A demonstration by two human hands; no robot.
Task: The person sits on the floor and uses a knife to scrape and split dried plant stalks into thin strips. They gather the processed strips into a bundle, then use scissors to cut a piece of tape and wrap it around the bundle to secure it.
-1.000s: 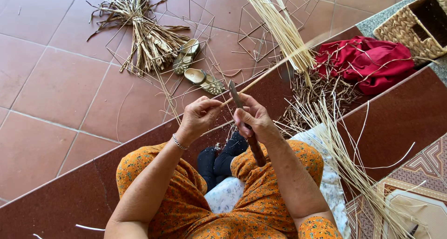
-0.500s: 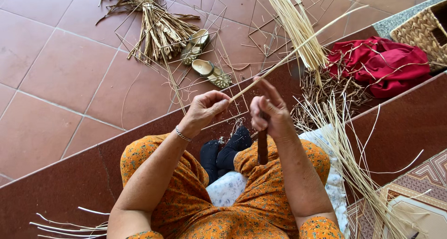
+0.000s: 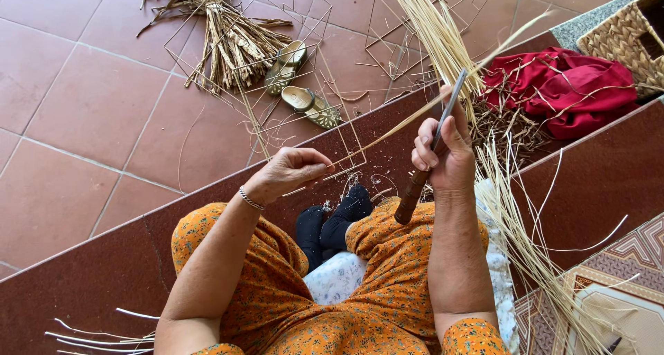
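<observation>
My left hand (image 3: pixel 287 175) pinches the reed strip (image 3: pixel 387 135) while my right hand (image 3: pixel 443 154) grips the knife (image 3: pixel 432 151); a slip could nick fingers.

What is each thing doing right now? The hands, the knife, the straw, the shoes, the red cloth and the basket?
Left hand: pinched shut on the long straw strip.
Right hand: gripping the knife.
Knife: held slanting, blade up against the strip.
Long straw strip: stretched taut between both hands.
Sandals: off, lying on the tiles.
Red cloth: crumpled in a heap.
Woven basket: standing at the edge, partly out of view.
</observation>
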